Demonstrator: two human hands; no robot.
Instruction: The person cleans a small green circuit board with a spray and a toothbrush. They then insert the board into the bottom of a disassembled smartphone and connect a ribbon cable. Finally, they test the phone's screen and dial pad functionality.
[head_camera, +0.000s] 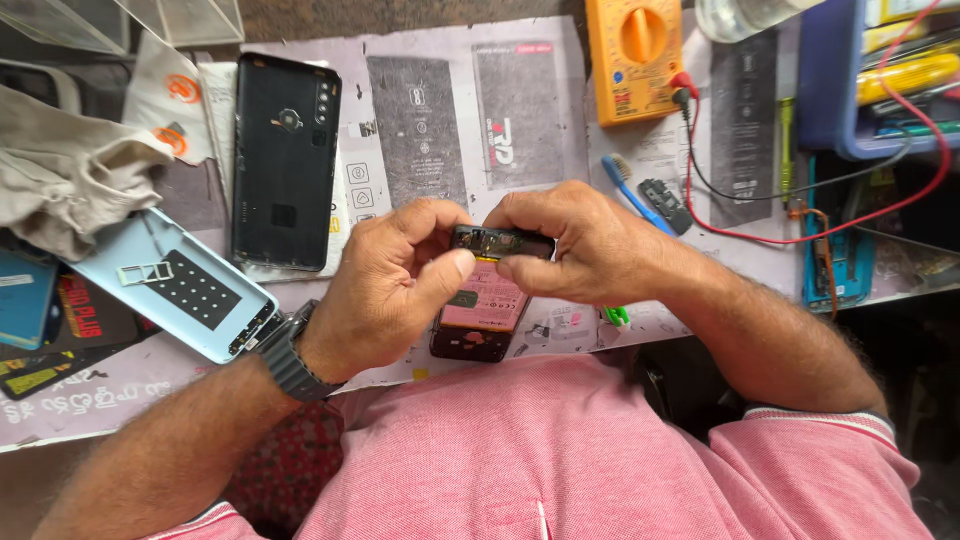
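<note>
Both my hands hold an opened phone above the bench edge, its pink inner panel facing up. My left hand, with a grey watch on the wrist, grips the phone's left side, thumb pressed near the dark top end. My right hand pinches the top end from the right. The lower end of the phone points toward my pink shirt.
A black phone back cover lies at the upper left, a light blue phone shell with a SIM tray left of my wrist. An orange multimeter with red and black leads, a blue toothbrush and a blue tool tray stand at the back right.
</note>
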